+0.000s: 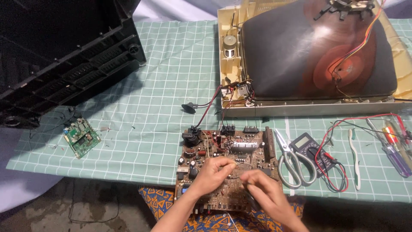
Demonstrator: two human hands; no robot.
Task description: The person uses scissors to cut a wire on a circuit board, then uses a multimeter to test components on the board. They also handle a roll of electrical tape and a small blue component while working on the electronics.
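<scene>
left hand (211, 172) pinches a thin wire over brown circuit board (227, 148) | right hand (262, 187) curled, hold unclear | scissors (292, 161) right of it

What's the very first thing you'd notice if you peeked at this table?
Probably the big dark picture tube, lying in its cream shell at the back right with coloured wires on it. In front, the left hand and right hand meet over a brown circuit board. A black casing fills the back left corner.
</scene>
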